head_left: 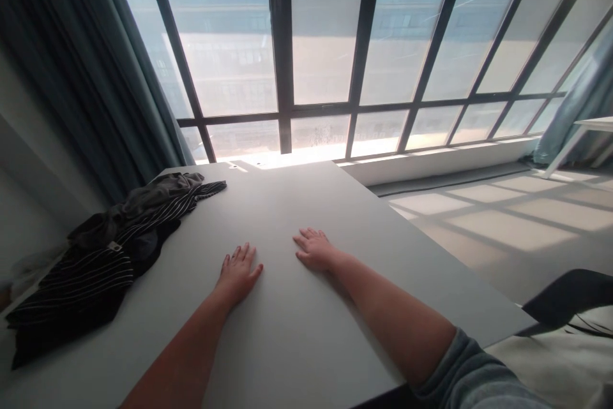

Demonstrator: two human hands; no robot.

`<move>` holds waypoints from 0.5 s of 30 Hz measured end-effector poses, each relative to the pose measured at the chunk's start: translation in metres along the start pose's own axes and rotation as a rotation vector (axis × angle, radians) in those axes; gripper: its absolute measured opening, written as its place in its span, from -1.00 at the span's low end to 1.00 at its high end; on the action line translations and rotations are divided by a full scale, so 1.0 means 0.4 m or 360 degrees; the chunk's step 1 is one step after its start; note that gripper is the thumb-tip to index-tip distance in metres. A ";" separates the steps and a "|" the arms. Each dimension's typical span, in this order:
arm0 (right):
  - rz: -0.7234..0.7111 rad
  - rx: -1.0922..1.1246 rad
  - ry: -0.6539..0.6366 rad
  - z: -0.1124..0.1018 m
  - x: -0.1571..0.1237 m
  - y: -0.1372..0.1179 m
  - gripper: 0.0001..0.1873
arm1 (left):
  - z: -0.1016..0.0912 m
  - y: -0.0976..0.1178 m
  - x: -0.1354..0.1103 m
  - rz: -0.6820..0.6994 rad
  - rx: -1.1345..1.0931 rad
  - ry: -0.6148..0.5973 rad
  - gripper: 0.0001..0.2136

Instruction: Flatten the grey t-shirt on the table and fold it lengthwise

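Both my hands rest palm down on a white table. My left hand lies flat with its fingers apart and holds nothing. To its right, my right hand is also flat, fingers spread and pointing left, with nothing in it. A gap of bare tabletop separates the two. Left of my left hand, apart from it, lies a heap of dark clothes: a black garment with white stripes and a grey crumpled cloth behind it.
A dark curtain hangs at the left, beside large black-framed windows. The table's right edge runs diagonally above a sunlit floor. A black chair back stands at the lower right, and another white table at the far right.
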State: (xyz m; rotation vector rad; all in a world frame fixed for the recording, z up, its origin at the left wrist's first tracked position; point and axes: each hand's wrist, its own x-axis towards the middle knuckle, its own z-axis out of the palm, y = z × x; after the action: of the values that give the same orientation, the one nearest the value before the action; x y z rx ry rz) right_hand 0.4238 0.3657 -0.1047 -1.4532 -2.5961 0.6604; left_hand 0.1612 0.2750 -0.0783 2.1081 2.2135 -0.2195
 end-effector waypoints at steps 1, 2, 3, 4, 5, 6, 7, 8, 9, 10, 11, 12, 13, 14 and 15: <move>0.0005 0.0003 0.0000 0.000 0.000 -0.002 -0.24 | -0.001 0.000 -0.001 -0.0001 0.0002 -0.0007 -0.35; 0.0009 0.0007 -0.0004 -0.001 0.000 -0.003 -0.24 | -0.002 0.000 -0.002 0.0000 0.0006 -0.0014 -0.35; 0.0010 0.0012 -0.0007 -0.001 0.000 -0.005 -0.24 | -0.003 0.001 -0.002 0.0001 0.0010 -0.0021 -0.35; 0.0010 0.0016 -0.0007 -0.002 -0.001 -0.006 -0.23 | -0.004 0.001 -0.003 0.0003 0.0012 -0.0024 -0.35; 0.0010 0.0018 -0.0005 -0.002 -0.002 -0.007 -0.23 | -0.005 0.002 -0.004 0.0005 0.0013 -0.0022 -0.35; 0.0010 0.0019 -0.0002 -0.003 -0.002 -0.008 -0.23 | -0.006 0.002 -0.005 0.0007 0.0012 -0.0019 -0.34; 0.0011 0.0018 0.0001 -0.003 -0.002 -0.008 -0.23 | -0.008 0.003 -0.006 0.0009 0.0009 -0.0015 -0.34; 0.0014 0.0017 0.0006 -0.003 -0.002 -0.009 -0.23 | -0.009 0.004 -0.008 0.0010 0.0006 -0.0013 -0.34; 0.0015 0.0017 0.0006 -0.002 -0.002 -0.008 -0.23 | -0.011 0.005 -0.009 0.0009 0.0003 -0.0015 -0.34; 0.0015 0.0019 0.0004 -0.002 -0.002 -0.008 -0.23 | -0.012 0.005 -0.010 0.0006 0.0002 -0.0022 -0.34; 0.0014 0.0022 0.0001 -0.001 -0.002 -0.008 -0.23 | -0.014 0.006 -0.011 0.0001 0.0000 -0.0029 -0.34; 0.0013 0.0027 0.0000 0.000 -0.002 -0.007 -0.24 | -0.015 0.007 -0.012 -0.0002 -0.0004 -0.0034 -0.35; 0.0010 0.0030 -0.0003 0.000 -0.002 -0.006 -0.24 | -0.016 0.008 -0.013 -0.0006 -0.0011 -0.0037 -0.35; 0.0007 0.0031 -0.0004 0.001 -0.002 -0.006 -0.24 | -0.018 0.008 -0.014 -0.0010 -0.0020 -0.0039 -0.35; 0.0005 0.0028 -0.0004 0.001 -0.003 -0.005 -0.24 | -0.018 0.009 -0.014 -0.0011 -0.0033 -0.0039 -0.35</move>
State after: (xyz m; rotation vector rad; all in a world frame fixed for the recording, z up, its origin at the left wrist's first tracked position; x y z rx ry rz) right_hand 0.4226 0.3638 -0.1040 -1.4530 -2.5838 0.6843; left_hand 0.1654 0.2706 -0.0704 2.0764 2.2000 -0.2200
